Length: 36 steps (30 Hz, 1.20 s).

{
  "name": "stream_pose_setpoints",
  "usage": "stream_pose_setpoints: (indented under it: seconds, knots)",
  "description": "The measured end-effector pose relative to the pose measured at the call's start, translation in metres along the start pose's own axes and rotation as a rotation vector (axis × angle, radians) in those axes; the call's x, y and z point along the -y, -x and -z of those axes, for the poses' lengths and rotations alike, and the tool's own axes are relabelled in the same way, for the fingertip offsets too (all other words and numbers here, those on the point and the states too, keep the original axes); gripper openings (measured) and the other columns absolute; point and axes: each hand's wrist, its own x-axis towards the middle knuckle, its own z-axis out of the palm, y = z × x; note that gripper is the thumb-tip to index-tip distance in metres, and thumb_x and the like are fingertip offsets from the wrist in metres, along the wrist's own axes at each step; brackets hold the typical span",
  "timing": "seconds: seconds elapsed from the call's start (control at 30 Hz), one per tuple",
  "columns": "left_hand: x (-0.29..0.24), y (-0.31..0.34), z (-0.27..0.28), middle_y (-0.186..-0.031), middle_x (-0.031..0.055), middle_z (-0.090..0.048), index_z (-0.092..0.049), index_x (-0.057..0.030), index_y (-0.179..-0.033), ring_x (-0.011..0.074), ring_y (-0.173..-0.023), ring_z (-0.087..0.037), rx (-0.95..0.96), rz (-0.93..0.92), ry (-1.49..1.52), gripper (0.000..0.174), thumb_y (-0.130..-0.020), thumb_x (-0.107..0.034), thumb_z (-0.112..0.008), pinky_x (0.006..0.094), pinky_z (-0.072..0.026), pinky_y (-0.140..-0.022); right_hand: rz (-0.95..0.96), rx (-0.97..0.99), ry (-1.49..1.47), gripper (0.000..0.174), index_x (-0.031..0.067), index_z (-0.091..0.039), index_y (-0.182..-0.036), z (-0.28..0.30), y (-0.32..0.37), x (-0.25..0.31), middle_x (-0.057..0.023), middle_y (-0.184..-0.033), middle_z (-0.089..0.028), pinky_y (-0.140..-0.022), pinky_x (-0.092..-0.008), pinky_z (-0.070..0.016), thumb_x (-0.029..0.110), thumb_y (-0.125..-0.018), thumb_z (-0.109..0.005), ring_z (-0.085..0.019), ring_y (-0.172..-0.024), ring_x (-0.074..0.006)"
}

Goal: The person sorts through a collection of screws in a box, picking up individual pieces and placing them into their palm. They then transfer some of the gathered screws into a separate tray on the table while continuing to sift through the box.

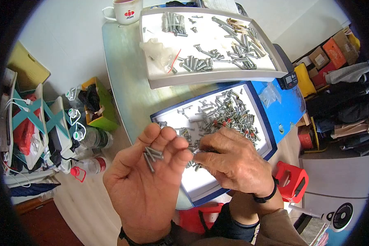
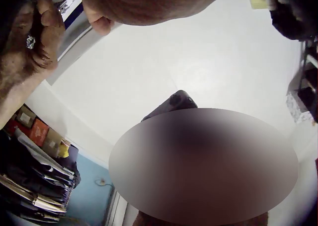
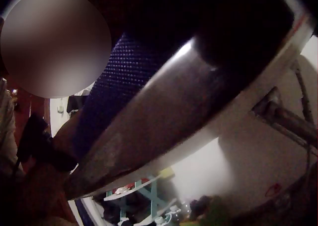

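In the head view the left hand (image 1: 145, 184) is palm up with its fingers curled, cradling several small screws (image 1: 153, 156). Close by its fingertips, the right hand (image 1: 238, 162) is bent over the blue-edged tray (image 1: 209, 197), thumb and fingers drawn together. In the left wrist view, a small shiny metal piece (image 2: 31, 42) shows in the curled right hand (image 2: 22, 57); the left hand (image 2: 154, 2) crosses the top. Loose screws (image 1: 233, 110) are heaped in the blue-edged tray. The right wrist view is dark and shows neither hand's fingers clearly.
A white tray (image 1: 151, 78) of sorted screws and bolts stands behind, with a plastic bag (image 1: 158, 53) inside. A mug (image 1: 127, 12) is at the back left. Shelves with bottles stand at left. At right are a red container (image 1: 289, 180) and a fan (image 1: 341, 216).
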Motion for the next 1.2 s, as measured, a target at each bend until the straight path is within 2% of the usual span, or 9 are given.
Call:
stream_pose_setpoints:
  seconds: [0.07,0.13,0.37,0.47,0.57,0.63,0.77,0.93,1.2]
  knots:
    - [0.000,0.000,0.001,-0.132,0.0285,-0.067,-0.062,0.0094,-0.131,0.0421,-0.128,-0.059,0.014,0.006,0.005,0.042,-0.103,-0.018,-0.049,0.0531,-0.0456,-0.110,0.005,0.038,-0.009,0.034,0.0057,-0.078,-0.106,0.000,0.000,0.000,-0.0122,-0.105,-0.067,-0.079,-0.0425,-0.0527,0.005,-0.072,-0.079,-0.064,-0.091,-0.0318]
    - [0.001,-0.001,0.000,-0.131,0.0284,-0.067,-0.061,0.0097,-0.132,0.0424,-0.127,-0.060,0.012,0.013,0.018,0.042,-0.103,-0.018,-0.048,0.0531,-0.0446,-0.111,0.054,0.037,-0.012,0.027,0.0027,-0.072,-0.100,-0.002,0.002,-0.002,-0.0107,-0.101,-0.061,-0.082,-0.0409,-0.0497,0.007,-0.073,-0.070,-0.059,-0.095,-0.0293]
    - [0.002,-0.002,-0.001,-0.132,0.0291,-0.067,-0.060,0.0104,-0.134,0.0435,-0.129,-0.059,-0.011,0.008,0.021,0.043,-0.103,-0.017,-0.046,0.0548,-0.0445,-0.112,0.043,0.112,0.145,0.023,0.0024,-0.070,-0.099,0.001,0.003,0.004,-0.0107,-0.099,-0.061,-0.083,-0.0405,-0.0492,0.008,-0.078,-0.064,-0.059,-0.092,-0.0295]
    - [0.006,-0.003,-0.005,-0.125,0.0307,-0.066,-0.057,0.0111,-0.130,0.0462,-0.122,-0.062,-0.044,0.005,0.070,0.039,-0.104,-0.015,-0.044,0.0570,-0.0499,-0.109,-0.004,0.030,-0.009,0.025,0.0031,-0.068,-0.103,0.004,0.004,0.001,-0.0131,-0.101,-0.063,-0.083,-0.0415,-0.0518,0.005,-0.078,-0.067,-0.063,-0.093,-0.0316]
    - [0.009,-0.004,-0.001,-0.128,0.0297,-0.066,-0.059,0.0104,-0.131,0.0456,-0.124,-0.060,-0.042,0.003,0.018,0.041,-0.103,-0.017,-0.045,0.0568,-0.0458,-0.113,-0.004,-0.140,-0.065,0.028,0.0013,-0.067,-0.110,0.011,0.009,0.002,-0.0156,-0.103,-0.068,-0.080,-0.0423,-0.0551,0.001,-0.082,-0.070,-0.068,-0.092,-0.0342]
    - [0.016,-0.005,0.005,-0.140,0.0310,-0.061,-0.056,0.0111,-0.139,0.0458,-0.136,-0.053,0.000,0.028,0.018,0.053,-0.104,-0.025,-0.043,0.0564,-0.0357,-0.122,-0.179,-0.258,-0.289,0.029,-0.0002,-0.067,-0.115,0.017,0.011,0.007,-0.0166,-0.103,-0.071,-0.077,-0.0423,-0.0574,-0.001,-0.087,-0.071,-0.072,-0.090,-0.0347]
    - [0.034,-0.005,-0.004,-0.147,0.0306,-0.056,-0.053,0.0103,-0.143,0.0455,-0.142,-0.047,-0.097,0.050,-0.092,0.059,-0.104,-0.033,-0.041,0.0549,-0.0318,-0.124,-0.209,-0.301,-0.357,0.017,0.0009,-0.073,-0.104,0.023,0.012,0.007,-0.0141,-0.092,-0.073,-0.072,-0.0395,-0.0585,0.000,-0.086,-0.075,-0.073,-0.081,-0.0317]
    - [0.053,-0.002,-0.019,-0.156,0.0263,-0.047,-0.046,0.0086,-0.149,0.0387,-0.150,-0.037,-0.224,0.167,-0.128,0.068,-0.105,-0.043,-0.042,0.0522,-0.0235,-0.128,-0.172,-0.321,-0.410,0.016,0.0015,-0.074,-0.098,0.020,0.016,0.008,-0.0126,-0.089,-0.073,-0.067,-0.0372,-0.0584,0.001,-0.083,-0.078,-0.074,-0.078,-0.0299]
    - [0.068,-0.003,-0.013,-0.158,0.0217,-0.042,-0.036,0.0068,-0.156,0.0304,-0.149,-0.038,-0.195,0.244,-0.067,0.076,-0.105,-0.050,-0.036,0.0437,-0.0247,-0.125,-0.161,-0.291,-0.181,0.016,0.0039,-0.074,-0.095,0.018,0.013,0.009,-0.0119,-0.083,-0.071,-0.062,-0.0377,-0.0581,0.004,-0.080,-0.079,-0.073,-0.072,-0.0293]
